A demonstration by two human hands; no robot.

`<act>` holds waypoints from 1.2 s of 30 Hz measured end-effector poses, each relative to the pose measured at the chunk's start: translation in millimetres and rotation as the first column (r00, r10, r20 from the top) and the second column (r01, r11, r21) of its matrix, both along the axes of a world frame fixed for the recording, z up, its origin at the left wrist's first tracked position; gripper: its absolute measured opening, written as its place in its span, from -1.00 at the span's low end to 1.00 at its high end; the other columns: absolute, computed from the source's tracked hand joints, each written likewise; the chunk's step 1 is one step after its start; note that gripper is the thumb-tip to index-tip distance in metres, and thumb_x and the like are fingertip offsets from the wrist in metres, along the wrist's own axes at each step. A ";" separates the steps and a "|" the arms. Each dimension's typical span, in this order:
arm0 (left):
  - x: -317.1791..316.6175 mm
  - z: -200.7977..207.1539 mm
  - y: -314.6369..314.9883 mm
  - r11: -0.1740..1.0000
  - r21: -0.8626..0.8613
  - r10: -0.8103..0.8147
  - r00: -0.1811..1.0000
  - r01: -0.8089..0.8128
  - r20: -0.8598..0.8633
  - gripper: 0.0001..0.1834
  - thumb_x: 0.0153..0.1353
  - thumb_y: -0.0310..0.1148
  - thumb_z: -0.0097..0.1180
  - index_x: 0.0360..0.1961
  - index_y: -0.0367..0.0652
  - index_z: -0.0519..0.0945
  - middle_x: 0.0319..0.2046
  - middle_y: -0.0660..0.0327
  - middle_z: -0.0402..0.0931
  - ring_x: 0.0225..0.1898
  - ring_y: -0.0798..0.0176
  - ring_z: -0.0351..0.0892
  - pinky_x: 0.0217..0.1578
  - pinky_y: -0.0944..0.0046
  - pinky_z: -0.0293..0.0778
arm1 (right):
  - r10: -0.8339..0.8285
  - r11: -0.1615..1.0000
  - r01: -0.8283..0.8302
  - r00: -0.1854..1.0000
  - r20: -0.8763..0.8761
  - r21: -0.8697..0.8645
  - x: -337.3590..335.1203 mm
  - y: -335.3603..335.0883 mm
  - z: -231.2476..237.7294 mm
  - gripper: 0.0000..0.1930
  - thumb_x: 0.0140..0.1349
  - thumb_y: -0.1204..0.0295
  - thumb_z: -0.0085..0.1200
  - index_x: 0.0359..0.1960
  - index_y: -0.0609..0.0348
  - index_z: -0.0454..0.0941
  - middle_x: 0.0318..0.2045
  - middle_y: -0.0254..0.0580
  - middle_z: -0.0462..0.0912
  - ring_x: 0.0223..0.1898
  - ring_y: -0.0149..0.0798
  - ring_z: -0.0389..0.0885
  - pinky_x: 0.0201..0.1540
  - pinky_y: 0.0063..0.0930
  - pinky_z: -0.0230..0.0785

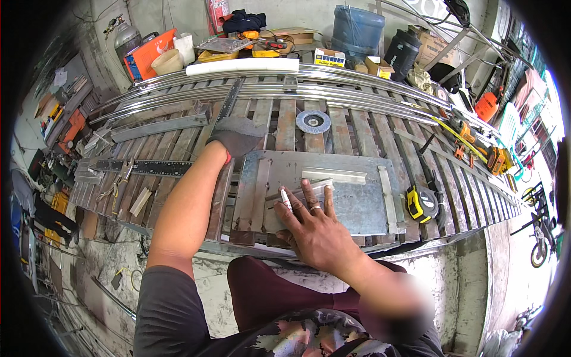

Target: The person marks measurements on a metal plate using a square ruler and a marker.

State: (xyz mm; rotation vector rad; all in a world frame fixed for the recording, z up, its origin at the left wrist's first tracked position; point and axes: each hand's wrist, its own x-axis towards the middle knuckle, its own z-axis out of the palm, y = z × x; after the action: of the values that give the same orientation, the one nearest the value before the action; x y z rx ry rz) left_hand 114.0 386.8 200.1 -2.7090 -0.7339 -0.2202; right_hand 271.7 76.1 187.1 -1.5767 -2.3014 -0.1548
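My left hand [239, 134] wears a dark grey glove and is closed over the dark steel square [228, 102], hiding part of it; its fingers are partly hidden. My bare right hand [324, 238] lies with fingers spread on a grey metal plate [369, 208], a slim white marker [286, 200] held between two fingers. Beneath its fingertips is a narrow metal strip [321, 184]. Another metal angle piece [334, 174] lies just beyond, on the plate, which bears handwritten marks. Upright pieces [388, 199] edge the plate's right side.
The slatted metal bench [363, 134] carries a grinding disc [313, 122], a yellow tape measure [422, 203], pliers [123, 184] and cordless tools [496, 157]. Long shiny tubes [357, 95] run along its far side. A blue water jug [358, 30] and boxes [329, 58] stand behind.
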 end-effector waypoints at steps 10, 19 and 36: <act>1.6 1.9 -2.7 0.999 -0.037 0.032 0.999 -0.032 0.006 -0.69 0.39 -0.11 -0.05 -0.19 0.02 0.70 -0.25 -0.04 0.75 -0.23 -0.26 0.74 -0.21 -0.24 0.60 | 0.000 1.000 0.000 1.000 0.011 0.007 0.3 -0.4 -0.1 -0.39 0.57 0.03 -0.10 0.47 0.15 0.34 0.54 0.16 0.28 0.58 0.47 0.08 0.47 0.70 -0.16; 1.5 1.2 -1.8 0.999 -0.019 0.033 0.999 -0.033 -0.024 -0.73 0.37 -0.13 -0.01 -0.19 0.04 0.69 -0.25 -0.02 0.74 -0.23 -0.26 0.73 -0.23 -0.24 0.60 | -0.001 1.000 0.001 1.000 0.016 0.004 0.6 -0.5 -2.4 -0.41 0.56 0.04 -0.10 0.46 0.15 0.35 0.54 0.16 0.27 0.59 0.47 0.06 0.47 0.69 -0.15; 4.7 9.1 -7.9 0.999 -0.029 0.029 0.998 -0.031 -0.057 -0.73 0.40 -0.19 -0.04 -0.18 0.02 0.69 -0.23 -0.04 0.75 -0.21 -0.24 0.75 -0.23 -0.24 0.60 | -0.004 1.000 0.004 1.000 0.015 0.003 1.0 -1.4 -3.6 -0.41 0.54 0.05 -0.04 0.46 0.12 0.35 0.56 0.11 0.23 0.61 0.43 0.00 0.50 0.66 -0.19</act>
State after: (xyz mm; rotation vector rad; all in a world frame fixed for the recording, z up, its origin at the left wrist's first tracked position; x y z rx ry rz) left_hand 118.8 378.8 209.2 -2.7177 -0.7669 -0.1262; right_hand 272.6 74.7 183.5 -1.5840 -2.3085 -0.1716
